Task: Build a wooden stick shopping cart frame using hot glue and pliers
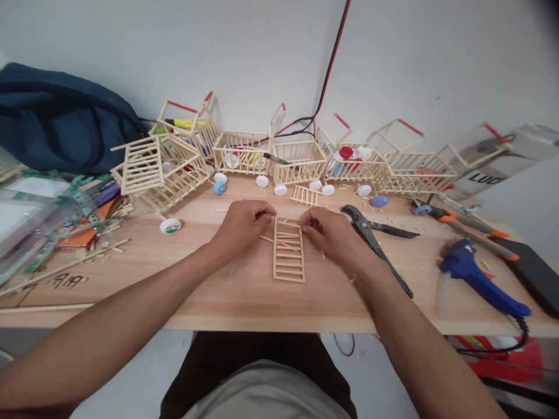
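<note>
A ladder-shaped frame of thin wooden sticks [289, 272] lies flat on the wooden table, with several rungs across it and a few loose sticks lying askew over its upper half. My left hand [245, 226] is at its upper left corner, thumb and forefinger pinched together; what is between them is hidden. At the upper right side, my right hand [326, 231] has its fingers closed on the end of a thin wooden stick [289, 223] near the frame's top. A smaller stick grid [305, 196] lies just beyond my hands.
Several stick-built shopping carts [299, 164] with bottle-cap wheels line the wall. Pliers [376, 247], a blue glue gun [483, 282] and a black phone-like slab [535, 278] lie at right. Plastic packets [30, 221], long sticks [65, 267] and a blue bag [65, 119] are at left.
</note>
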A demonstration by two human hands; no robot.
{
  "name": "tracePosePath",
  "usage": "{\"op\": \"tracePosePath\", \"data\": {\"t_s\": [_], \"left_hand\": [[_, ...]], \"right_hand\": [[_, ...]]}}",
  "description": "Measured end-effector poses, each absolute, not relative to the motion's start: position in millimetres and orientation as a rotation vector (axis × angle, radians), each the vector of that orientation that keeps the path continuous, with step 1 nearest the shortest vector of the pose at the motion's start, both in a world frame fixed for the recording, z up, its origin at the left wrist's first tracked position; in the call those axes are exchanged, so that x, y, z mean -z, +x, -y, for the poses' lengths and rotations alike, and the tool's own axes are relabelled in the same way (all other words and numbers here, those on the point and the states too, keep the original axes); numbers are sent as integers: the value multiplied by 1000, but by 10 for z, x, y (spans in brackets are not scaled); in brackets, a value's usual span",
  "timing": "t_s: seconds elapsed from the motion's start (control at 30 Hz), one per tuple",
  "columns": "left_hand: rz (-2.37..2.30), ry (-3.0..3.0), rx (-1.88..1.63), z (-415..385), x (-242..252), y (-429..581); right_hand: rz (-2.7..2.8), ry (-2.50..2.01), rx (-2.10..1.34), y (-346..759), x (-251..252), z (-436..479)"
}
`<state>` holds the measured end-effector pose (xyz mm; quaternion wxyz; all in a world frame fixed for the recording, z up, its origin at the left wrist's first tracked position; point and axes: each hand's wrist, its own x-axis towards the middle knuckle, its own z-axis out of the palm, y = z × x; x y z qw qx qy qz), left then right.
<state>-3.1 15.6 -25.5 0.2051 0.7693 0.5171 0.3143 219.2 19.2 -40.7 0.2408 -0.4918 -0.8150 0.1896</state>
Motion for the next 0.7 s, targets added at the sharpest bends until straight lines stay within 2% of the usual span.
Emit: {"op": "tracePosePath", "data": {"t_s": [0.7], "left_hand": [[-1402, 2131, -827, -137, 254, -9]], "right_hand": [[2250, -1334, -475, 2199, 394, -196]]}}
